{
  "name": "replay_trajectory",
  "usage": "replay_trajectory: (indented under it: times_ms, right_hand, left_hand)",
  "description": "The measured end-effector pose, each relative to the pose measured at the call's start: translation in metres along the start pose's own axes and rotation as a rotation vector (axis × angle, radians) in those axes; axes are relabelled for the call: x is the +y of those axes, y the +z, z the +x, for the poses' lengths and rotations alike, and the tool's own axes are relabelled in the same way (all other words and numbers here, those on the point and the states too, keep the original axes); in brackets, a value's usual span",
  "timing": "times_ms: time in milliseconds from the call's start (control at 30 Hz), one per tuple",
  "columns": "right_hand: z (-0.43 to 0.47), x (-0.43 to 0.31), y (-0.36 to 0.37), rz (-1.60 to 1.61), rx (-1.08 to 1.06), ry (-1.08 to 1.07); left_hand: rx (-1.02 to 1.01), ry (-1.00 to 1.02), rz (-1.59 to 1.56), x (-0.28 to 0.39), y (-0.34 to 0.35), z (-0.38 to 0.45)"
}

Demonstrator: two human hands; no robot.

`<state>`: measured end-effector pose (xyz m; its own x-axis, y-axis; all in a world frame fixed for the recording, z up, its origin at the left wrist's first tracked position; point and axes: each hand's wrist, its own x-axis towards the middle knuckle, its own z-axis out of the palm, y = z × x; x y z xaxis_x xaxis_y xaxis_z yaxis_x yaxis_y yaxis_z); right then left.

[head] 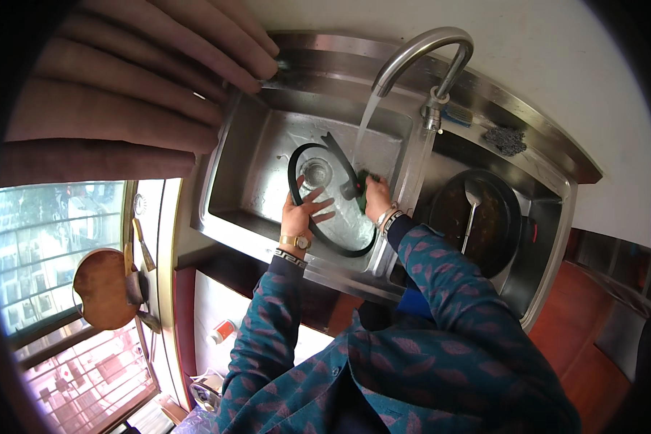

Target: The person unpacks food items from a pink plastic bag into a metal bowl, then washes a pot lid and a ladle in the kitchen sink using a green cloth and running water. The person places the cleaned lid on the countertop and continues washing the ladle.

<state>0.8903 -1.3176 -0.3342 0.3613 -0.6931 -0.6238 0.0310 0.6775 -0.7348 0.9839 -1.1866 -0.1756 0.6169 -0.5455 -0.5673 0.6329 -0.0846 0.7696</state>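
A glass pan lid with a black rim (298, 157) is tilted over the left basin of a stainless steel sink (238, 233). My left hand (304, 212) supports the lid at its left rim, fingers spread across the clear glass. In my right hand (377, 198) is a dark green scouring pad (363, 190), pressed near the lid's black handle (350, 189). Water runs from the curved metal faucet (423, 46) into the basin, just beyond the lid. The drain (316, 172) shows near my left fingertips.
A dark frying pan (512, 217) with a metal spoon (472, 203) in it occupies the right basin. Steel wool (505, 141) and a blue-backed sponge (458, 115) lie on the back ledge. A curtain (114, 108) hangs at the left; a wooden cutting board (104, 287) hangs by the window.
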Motion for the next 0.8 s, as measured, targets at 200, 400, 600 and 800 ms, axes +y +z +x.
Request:
replay_trajectory:
  times_ms: [200, 400, 600, 800]
  right_hand:
    - [-0.030, -0.068, 0.000, -0.344, -0.128, -0.354]
    - [-0.006, -0.131, 0.031, -0.376, -0.198, -0.554]
    - [0.007, -0.133, 0.029, -0.525, -0.327, -0.664]
    - [-0.032, -0.107, 0.005, -0.832, -0.269, -0.656]
  left_hand:
    - [0.021, 0.005, 0.008, 0.014, 0.031, 0.025]
    - [-0.060, 0.004, 0.085, 0.010, 0.044, 0.035]
    - [-0.056, -0.028, 0.025, 0.007, 0.040, 0.038]
    - [-0.042, -0.073, -0.031, 0.004, 0.023, 0.039]
